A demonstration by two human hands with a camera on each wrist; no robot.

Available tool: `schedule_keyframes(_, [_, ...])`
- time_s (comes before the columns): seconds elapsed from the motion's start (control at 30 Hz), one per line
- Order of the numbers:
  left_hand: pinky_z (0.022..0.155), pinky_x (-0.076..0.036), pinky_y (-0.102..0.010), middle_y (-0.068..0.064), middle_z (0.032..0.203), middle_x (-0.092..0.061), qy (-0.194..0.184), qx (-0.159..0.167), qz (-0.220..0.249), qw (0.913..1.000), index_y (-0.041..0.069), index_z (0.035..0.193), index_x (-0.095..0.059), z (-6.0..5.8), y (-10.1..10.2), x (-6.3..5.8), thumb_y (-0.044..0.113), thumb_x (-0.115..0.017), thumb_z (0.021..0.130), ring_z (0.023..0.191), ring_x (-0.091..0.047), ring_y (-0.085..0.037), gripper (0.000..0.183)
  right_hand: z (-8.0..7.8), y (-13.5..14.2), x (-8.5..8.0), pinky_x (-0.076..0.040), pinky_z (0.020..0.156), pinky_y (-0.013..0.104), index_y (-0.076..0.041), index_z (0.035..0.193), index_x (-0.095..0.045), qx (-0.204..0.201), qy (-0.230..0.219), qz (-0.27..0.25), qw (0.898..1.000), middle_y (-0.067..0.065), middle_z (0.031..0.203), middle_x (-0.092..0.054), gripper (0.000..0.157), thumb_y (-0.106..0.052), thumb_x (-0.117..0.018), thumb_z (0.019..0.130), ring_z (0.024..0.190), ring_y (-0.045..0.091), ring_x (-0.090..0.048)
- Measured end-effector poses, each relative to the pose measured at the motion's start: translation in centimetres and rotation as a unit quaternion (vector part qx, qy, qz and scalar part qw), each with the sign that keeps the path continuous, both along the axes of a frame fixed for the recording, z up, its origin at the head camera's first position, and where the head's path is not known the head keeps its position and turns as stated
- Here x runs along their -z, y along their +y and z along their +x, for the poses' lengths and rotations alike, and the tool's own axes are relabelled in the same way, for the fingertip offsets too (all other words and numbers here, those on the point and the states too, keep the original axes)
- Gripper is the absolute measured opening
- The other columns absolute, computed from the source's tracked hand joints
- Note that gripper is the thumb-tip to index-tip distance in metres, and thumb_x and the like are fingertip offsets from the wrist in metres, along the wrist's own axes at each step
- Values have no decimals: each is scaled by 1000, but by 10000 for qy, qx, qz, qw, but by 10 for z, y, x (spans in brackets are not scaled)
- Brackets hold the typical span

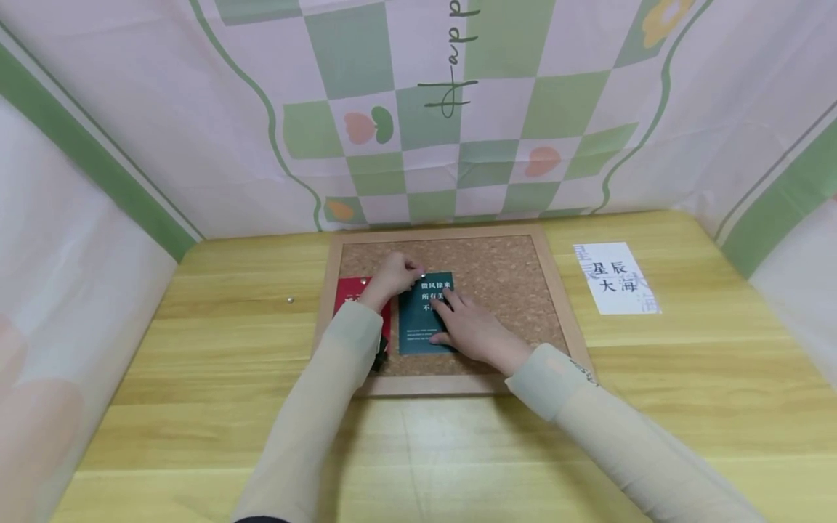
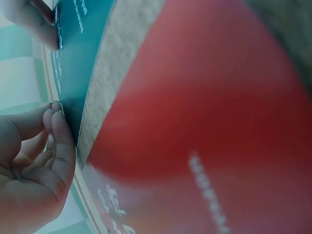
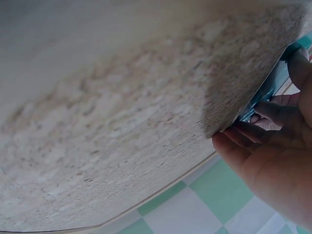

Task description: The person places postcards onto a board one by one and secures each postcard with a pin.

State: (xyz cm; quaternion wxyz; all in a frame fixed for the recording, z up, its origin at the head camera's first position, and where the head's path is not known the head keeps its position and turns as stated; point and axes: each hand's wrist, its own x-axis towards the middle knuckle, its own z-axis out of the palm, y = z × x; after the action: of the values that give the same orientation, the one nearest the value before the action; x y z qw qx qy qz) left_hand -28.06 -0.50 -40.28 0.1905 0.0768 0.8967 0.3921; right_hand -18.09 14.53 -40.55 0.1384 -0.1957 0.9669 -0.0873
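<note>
A dark green card [image 1: 418,327] with white print lies on a wood-framed cork board [image 1: 497,269]. My left hand [image 1: 391,280] pinches a small silver thumbtack [image 1: 423,275] at the card's top edge; in the left wrist view the left hand [image 2: 34,165] has thumb and fingertips together there. Spread over the card's right side, my right hand [image 1: 477,328] presses it with extended fingers; the right hand [image 3: 278,151] also shows at the card's edge in the right wrist view. A red card [image 1: 346,290], partly covered by my left arm, lies left of the green one with a thumbtack [image 1: 363,281] near its top.
Another silver thumbtack [image 1: 290,299] lies on the wooden table [image 1: 216,363] left of the board. A white card [image 1: 617,280] with black characters lies to the right. A small black object [image 1: 380,357] is partly hidden by the left sleeve. Patterned cloth [image 1: 366,65] hangs behind the table.
</note>
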Motion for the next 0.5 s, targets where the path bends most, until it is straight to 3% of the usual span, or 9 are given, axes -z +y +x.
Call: schedule_keyframes(0.5, [80, -55, -27, -16, 114, -66, -146, -7, 245, 9996, 0, 113, -67, -1, -2, 1, 15, -51, 99, 85, -60, -16, 26, 1, 0, -1, -33, 112, 53, -2, 146, -34, -31, 55, -37, 10000, 27, 153, -27, 71, -46, -53, 94, 142, 42, -28])
